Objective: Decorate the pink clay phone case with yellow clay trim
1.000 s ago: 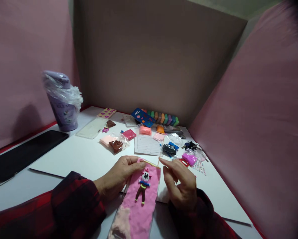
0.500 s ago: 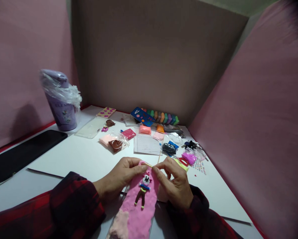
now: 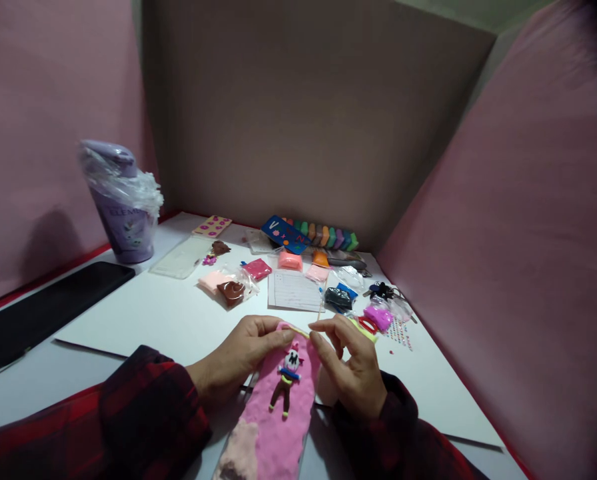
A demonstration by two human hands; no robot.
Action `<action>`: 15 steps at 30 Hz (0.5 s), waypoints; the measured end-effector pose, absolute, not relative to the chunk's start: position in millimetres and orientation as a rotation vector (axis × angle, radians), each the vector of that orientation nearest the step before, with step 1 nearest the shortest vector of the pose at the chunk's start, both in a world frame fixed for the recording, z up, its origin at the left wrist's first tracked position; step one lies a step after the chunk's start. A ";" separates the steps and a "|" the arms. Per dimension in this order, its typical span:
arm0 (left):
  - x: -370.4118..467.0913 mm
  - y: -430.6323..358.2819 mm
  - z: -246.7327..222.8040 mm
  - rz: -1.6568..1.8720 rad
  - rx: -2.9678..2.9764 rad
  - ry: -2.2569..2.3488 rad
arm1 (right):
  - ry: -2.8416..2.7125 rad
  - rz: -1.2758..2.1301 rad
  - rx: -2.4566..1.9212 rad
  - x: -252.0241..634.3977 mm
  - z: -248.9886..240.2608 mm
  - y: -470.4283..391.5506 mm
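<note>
Holding long flat pink clay-covered piece point(image 3: 283, 443) at near middle, small clay figure with white head and brown legs point(image 3: 285, 381) on it. Left hand point(image 3: 243, 353): grip closed on far left corner, thumb on top. Right hand point(image 3: 351, 360): grip narrow, beside thin yellow clay strip point(image 3: 299, 331) on far edge; cannot tell if pinching it. Probably best: press strip softly, bit by bit, straight along edge, thumbs off figure.

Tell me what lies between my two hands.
In the head view, between your left hand and right hand is the pink slab, bearing a small figure; a thin yellow strip runs along its top edge.
</note>
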State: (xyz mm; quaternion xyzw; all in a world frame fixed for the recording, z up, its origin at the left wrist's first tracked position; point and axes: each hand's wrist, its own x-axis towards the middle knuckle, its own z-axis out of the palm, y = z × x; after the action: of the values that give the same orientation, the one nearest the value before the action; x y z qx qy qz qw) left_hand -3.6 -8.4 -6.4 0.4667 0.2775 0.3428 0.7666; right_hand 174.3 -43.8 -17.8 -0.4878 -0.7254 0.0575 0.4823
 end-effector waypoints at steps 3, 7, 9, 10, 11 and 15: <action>-3.7 -6.7 -8.5 0.730 1.012 0.589 | -1.815 -0.015 -1.075 175.0 -16.6 -47.2; -4.3 -4.5 -10.9 0.712 1.009 0.568 | -1.933 -0.133 -1.039 173.7 -13.6 -50.2; -4.6 -4.7 -10.4 0.715 1.009 0.564 | -1.974 -0.192 -1.043 173.0 -11.8 -50.6; -4.7 -5.0 -9.8 0.717 1.012 0.563 | -1.988 -0.217 -1.041 172.7 -11.1 -50.6; -4.9 -5.5 -9.1 0.719 1.016 0.564 | -1.998 -0.234 -1.036 172.7 -10.6 -50.5; -4.9 -6.6 -7.4 0.719 1.006 0.574 | -1.964 -0.215 -1.024 174.5 -12.2 -50.2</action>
State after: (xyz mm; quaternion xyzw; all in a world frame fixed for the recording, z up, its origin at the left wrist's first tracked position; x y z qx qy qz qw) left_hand -4.9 -6.6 -7.4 0.4651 0.2655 0.3324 0.7764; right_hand 174.5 -50.2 -12.2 -0.4129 -0.7914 -0.0867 0.4423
